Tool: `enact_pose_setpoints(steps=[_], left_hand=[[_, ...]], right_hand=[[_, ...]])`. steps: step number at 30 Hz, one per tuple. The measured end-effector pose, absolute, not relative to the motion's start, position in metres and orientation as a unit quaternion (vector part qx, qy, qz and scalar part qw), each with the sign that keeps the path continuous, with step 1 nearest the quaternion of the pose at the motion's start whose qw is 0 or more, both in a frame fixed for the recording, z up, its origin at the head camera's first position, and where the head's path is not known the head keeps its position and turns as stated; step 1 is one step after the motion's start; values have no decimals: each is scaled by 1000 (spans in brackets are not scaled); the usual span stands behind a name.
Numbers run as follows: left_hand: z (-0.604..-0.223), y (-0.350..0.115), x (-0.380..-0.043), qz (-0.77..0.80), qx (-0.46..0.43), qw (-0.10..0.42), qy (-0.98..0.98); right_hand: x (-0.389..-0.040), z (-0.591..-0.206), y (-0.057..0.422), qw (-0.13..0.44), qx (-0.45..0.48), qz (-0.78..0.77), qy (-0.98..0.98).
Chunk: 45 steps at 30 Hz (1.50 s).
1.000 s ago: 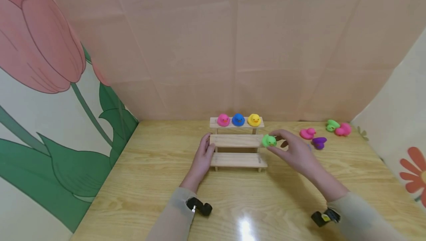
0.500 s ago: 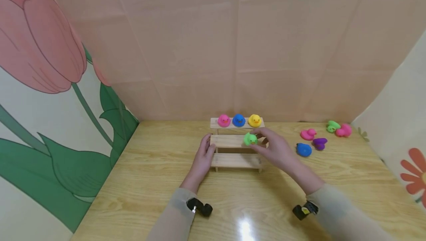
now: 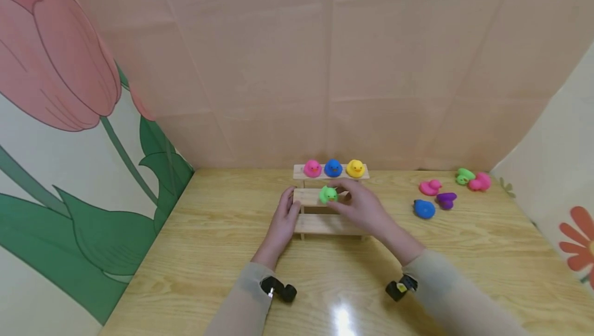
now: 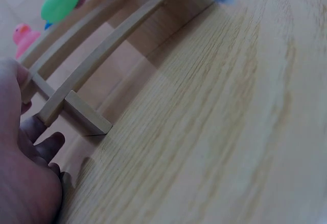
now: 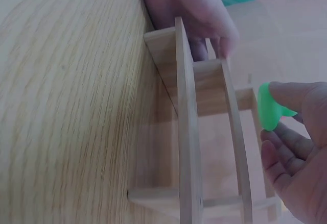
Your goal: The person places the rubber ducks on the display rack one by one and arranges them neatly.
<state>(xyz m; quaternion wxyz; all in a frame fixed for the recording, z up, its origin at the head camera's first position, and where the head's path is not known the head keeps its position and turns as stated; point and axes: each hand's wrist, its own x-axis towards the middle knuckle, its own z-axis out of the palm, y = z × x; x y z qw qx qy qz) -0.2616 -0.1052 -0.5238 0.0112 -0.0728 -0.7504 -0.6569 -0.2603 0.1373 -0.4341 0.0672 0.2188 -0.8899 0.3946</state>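
Observation:
A small three-tier wooden stand [image 3: 327, 224] rests on the table. My left hand [image 3: 281, 220] grips its left end, with the thumb on the middle tier in the left wrist view. A green rubber duck [image 3: 328, 196] is pinched between the thumb and fingers of my right hand [image 3: 366, 211]. That duck hovers just over or at the middle tier; contact with the board cannot be told. Along the top tier sit a pink duck [image 3: 312, 168], a blue duck [image 3: 333, 168] and a yellow duck [image 3: 355, 168]. My right hand hides part of the middle tier's right side.
Right of the stand, loose ducks lie on the wooden table [image 3: 223, 274]: a blue one [image 3: 424, 208], a purple one [image 3: 446, 200], a pink one [image 3: 430, 187], plus a green one [image 3: 464, 175] touching another pink one [image 3: 480, 182]. A pinkish cloth [image 3: 371, 68] hangs behind.
My right hand has carried the green duck leftward, from the middle tier's right end to around its middle. The loose blue duck has come into view. My left hand stays on the stand.

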Motion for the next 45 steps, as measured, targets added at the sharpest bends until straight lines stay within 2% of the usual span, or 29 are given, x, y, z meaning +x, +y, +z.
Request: enact_pose_setpoints(steps=[8, 21, 45], left_hand=[[-524, -106, -261, -659, -70, 5, -749], [-524, -106, -261, -657, -68, 9, -750], [-524, -107, -261, -656, -70, 6, -752]], right_hand=[[-267, -437, 119, 47, 225, 403, -886], [-270, -442, 100, 48, 217, 393, -892], [-276, -452, 97, 42, 221, 387, -894]])
